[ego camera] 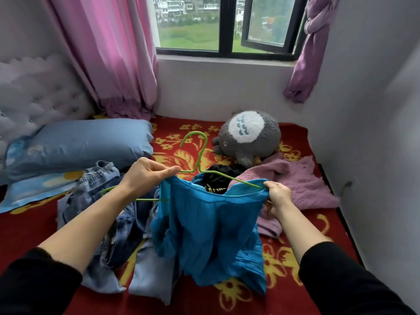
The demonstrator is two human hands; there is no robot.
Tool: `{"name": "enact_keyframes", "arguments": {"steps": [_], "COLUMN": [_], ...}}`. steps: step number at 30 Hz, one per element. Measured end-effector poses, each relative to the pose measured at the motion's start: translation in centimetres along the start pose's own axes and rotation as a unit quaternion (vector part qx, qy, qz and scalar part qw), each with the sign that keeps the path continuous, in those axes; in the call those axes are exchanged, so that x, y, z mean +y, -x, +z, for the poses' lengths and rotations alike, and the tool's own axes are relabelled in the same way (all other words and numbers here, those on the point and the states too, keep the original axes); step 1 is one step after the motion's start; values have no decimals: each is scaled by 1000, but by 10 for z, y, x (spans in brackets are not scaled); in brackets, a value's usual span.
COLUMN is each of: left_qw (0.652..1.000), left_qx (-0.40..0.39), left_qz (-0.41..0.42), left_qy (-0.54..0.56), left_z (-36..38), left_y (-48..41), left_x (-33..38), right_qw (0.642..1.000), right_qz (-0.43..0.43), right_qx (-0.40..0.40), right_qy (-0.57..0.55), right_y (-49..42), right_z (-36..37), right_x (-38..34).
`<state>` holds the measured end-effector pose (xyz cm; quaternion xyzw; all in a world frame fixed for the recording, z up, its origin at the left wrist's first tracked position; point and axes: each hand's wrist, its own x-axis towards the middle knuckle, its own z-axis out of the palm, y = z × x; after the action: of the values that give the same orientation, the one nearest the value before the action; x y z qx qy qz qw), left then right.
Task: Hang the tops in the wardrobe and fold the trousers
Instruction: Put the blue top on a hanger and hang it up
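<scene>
A bright blue top (211, 233) hangs in the air above the bed, partly threaded onto a green wire hanger (197, 155). My left hand (147, 173) pinches the top's left edge together with the hanger's left arm. My right hand (277, 194) grips the top's right edge at the hanger's right tip. Blue jeans (109, 201) lie crumpled under my left forearm, with a pale blue garment (147, 283) in front of them. A pink knitted top (302, 180) and a black garment (218, 176) lie behind the blue top.
The bed has a red blanket with yellow flowers (281, 264). A blue pillow (79, 144) lies at the left by the padded headboard (38, 96). A grey plush toy (247, 137) sits under the window. A white wall (375, 133) closes the right side.
</scene>
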<state>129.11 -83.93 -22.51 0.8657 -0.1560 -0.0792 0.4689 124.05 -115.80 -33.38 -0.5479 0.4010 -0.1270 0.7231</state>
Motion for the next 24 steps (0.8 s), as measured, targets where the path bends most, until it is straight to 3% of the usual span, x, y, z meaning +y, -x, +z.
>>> {"name": "enact_keyframes", "arguments": {"steps": [2, 5, 13, 15, 17, 20, 22, 24], "left_qw": [1000, 1000, 987, 981, 975, 972, 973, 971], "left_qx": [0, 21, 86, 130, 156, 155, 162, 190], "left_qz": [7, 13, 21, 26, 41, 74, 78, 91], "left_qy": [3, -9, 134, 141, 153, 161, 148, 110], "left_z": [2, 4, -33, -55, -75, -101, -117, -136], "left_y": [-2, -4, 4, 9, 16, 37, 57, 78], "left_x": [2, 5, 58, 79, 98, 121, 135, 147], "right_qw": [990, 946, 869, 811, 735, 629, 580, 551], "right_qz": [-91, -196, -323, -431, -537, -664, -713, -742], "right_qx": [-35, -86, -270, -264, -209, -148, -134, -141], "right_qy": [106, 245, 260, 296, 358, 375, 371, 354], "right_y": [0, 19, 115, 135, 151, 173, 185, 198], "right_z": [1, 15, 70, 77, 85, 101, 112, 125], "right_x": [-13, -46, -169, -194, -212, -235, -249, -260]}}
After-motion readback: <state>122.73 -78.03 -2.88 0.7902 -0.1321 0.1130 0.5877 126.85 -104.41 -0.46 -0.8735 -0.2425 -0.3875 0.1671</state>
